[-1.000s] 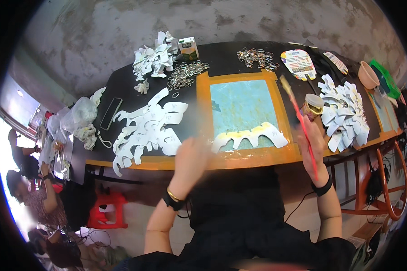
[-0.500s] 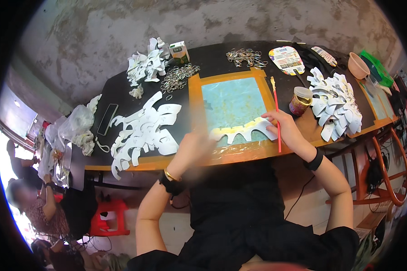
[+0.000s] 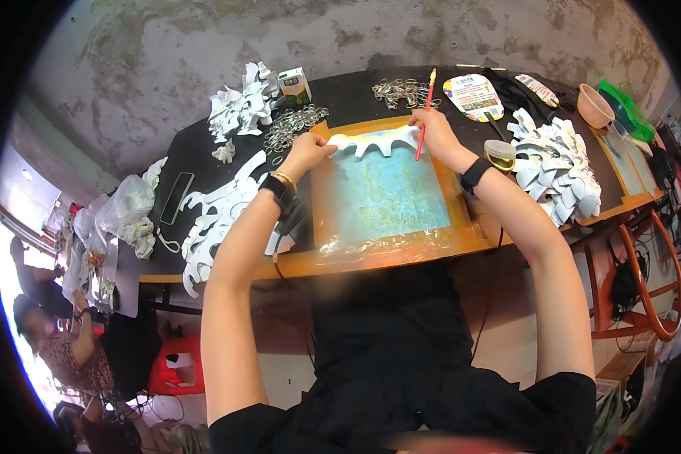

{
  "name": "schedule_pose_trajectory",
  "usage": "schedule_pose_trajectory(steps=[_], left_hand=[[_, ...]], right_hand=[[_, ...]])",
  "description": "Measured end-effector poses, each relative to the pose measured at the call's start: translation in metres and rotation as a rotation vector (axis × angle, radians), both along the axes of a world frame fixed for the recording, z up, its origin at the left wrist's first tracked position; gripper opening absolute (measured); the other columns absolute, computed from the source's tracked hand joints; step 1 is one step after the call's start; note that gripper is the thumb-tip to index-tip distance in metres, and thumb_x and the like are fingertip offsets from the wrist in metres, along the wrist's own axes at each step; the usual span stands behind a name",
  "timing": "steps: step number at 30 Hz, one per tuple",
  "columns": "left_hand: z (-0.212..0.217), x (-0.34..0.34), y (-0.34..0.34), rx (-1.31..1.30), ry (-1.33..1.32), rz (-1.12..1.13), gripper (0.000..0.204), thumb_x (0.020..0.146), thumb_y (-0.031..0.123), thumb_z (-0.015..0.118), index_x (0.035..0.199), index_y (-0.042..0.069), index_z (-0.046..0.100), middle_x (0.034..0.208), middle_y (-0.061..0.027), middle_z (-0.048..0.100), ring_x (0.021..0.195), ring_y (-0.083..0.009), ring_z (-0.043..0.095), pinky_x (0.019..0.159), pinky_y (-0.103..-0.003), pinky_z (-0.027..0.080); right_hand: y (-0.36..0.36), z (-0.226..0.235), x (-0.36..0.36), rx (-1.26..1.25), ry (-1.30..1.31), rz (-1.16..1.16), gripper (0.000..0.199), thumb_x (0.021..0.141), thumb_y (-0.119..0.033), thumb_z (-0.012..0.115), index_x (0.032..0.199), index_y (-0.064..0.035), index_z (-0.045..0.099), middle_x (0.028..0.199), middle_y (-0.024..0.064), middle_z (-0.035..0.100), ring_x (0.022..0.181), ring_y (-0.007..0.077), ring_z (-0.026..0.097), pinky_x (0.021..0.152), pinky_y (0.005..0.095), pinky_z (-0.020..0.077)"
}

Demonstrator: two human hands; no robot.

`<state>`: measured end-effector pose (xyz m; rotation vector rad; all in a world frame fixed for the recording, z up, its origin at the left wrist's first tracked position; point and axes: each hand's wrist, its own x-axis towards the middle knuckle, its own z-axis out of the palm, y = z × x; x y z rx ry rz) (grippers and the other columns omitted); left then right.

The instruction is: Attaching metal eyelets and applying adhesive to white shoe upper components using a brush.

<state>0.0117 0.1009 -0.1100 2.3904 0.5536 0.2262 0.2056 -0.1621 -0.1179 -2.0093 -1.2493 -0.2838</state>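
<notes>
A white scalloped strip (image 3: 387,141) with yellowish smears along its upper edge is stretched between my hands near the far side of a blue sheet (image 3: 390,204). My left hand (image 3: 307,153) pinches the strip's left end. At the other end, my right hand (image 3: 439,138) grips the strip and keeps a red-handled paintbrush (image 3: 427,117) among its fingers, bristles up. Beside my right wrist stands a jar (image 3: 499,157) of yellowish stuff, partly hidden by the forearm. My left forearm covers part of a heap of white cut-outs (image 3: 223,198).
White pieces are piled at the right (image 3: 558,170) and back left (image 3: 242,106). Metal rings (image 3: 293,127) lie by a small box (image 3: 295,87); more rings (image 3: 401,94) lie farther back. A phone (image 3: 176,198) and plastic bag (image 3: 121,208) sit left. Another person (image 3: 76,348) sits beyond.
Both hands have moved away from me, carrying the white strip from the near edge of the blue sheet to its far side. The brush has travelled along with my right hand.
</notes>
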Motion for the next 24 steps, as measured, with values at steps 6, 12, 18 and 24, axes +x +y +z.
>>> schedule_pose_trajectory(steps=[6, 12, 18, 24], left_hand=[[-0.013, 0.005, -0.037, 0.359, -0.052, 0.064, 0.026, 0.079, 0.026, 0.075, 0.090, 0.004, 0.066, 0.095, -0.0128, 0.067, 0.094, -0.0295, 0.065, 0.082, -0.042, 0.049], [-0.003, 0.017, -0.110, 0.391, -0.318, -0.421, 0.023, 0.085, 0.018, 0.069, 0.099, 0.001, 0.064, 0.105, -0.0174, 0.062, 0.104, -0.0361, 0.058, 0.089, -0.044, 0.047], [-0.014, 0.052, -0.152, 0.489, -0.312, -0.465, 0.036, 0.085, 0.023, 0.069, 0.109, -0.003, 0.063, 0.115, -0.0183, 0.062, 0.107, -0.0359, 0.056, 0.093, -0.044, 0.047], [-0.018, 0.055, -0.149, 0.456, -0.155, -0.492, 0.048, 0.085, 0.029, 0.069, 0.120, -0.003, 0.060, 0.126, -0.0191, 0.060, 0.113, -0.0372, 0.053, 0.099, -0.044, 0.045]], right_hand=[[-0.011, -0.011, -0.011, -0.108, -0.072, -0.038, 0.023, 0.082, -0.001, 0.058, 0.104, -0.0038, 0.061, 0.098, 0.0207, 0.062, 0.095, 0.0397, 0.060, 0.080, 0.0456, 0.0495], [-0.011, 0.034, -0.015, -0.060, -0.188, -0.146, 0.046, 0.079, 0.007, 0.058, 0.122, -0.0074, 0.051, 0.112, 0.0187, 0.060, 0.110, 0.0388, 0.056, 0.089, 0.0431, 0.0476], [-0.005, 0.031, 0.011, 0.145, -0.021, -0.213, 0.048, 0.081, 0.011, 0.047, 0.126, -0.0043, 0.051, 0.102, 0.0171, 0.059, 0.100, 0.0326, 0.060, 0.087, 0.0404, 0.0489], [-0.007, 0.047, 0.006, 0.301, 0.101, -0.081, 0.053, 0.081, 0.012, 0.041, 0.127, -0.0067, 0.058, 0.101, 0.0149, 0.058, 0.093, 0.0279, 0.059, 0.085, 0.0352, 0.0481]])
